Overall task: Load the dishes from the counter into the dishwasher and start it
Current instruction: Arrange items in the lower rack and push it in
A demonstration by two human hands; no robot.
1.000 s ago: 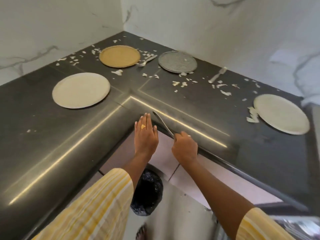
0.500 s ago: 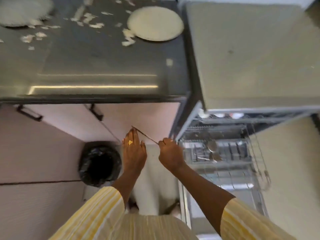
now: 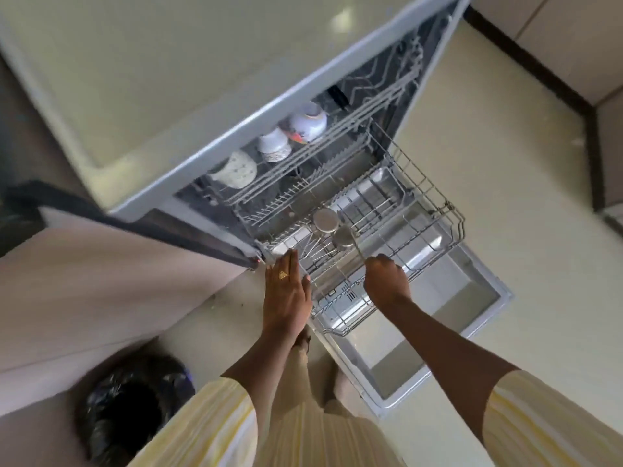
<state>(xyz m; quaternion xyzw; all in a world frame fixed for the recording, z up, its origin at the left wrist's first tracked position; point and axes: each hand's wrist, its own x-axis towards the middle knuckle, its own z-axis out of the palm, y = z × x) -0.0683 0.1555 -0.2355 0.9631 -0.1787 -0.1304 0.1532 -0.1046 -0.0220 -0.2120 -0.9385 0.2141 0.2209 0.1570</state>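
The dishwasher (image 3: 202,96) stands open with its door (image 3: 438,332) dropped flat. Its lower wire rack (image 3: 438,210) is pulled out over the door and holds two steel ladles (image 3: 325,220) and other cutlery. Three bowls (image 3: 306,123) sit upside down in the upper rack. My right hand (image 3: 386,281) grips a thin metal utensil (image 3: 357,246) by its handle, its tip pointing into the lower rack beside the ladles. My left hand (image 3: 286,298), wearing a gold ring, is flat with straight fingers and hovers at the rack's left front corner, holding nothing.
The dark counter edge (image 3: 135,220) and pale cabinet front (image 3: 101,281) lie to the left. A bin lined with a black bag (image 3: 128,409) stands on the floor at lower left. Cream floor tiles (image 3: 505,163) extend to the right of the door.
My view has swung from the counter with its plates down to the open dishwasher. Both hands moved right and down, carrying the utensil from the counter edge over the lower rack.
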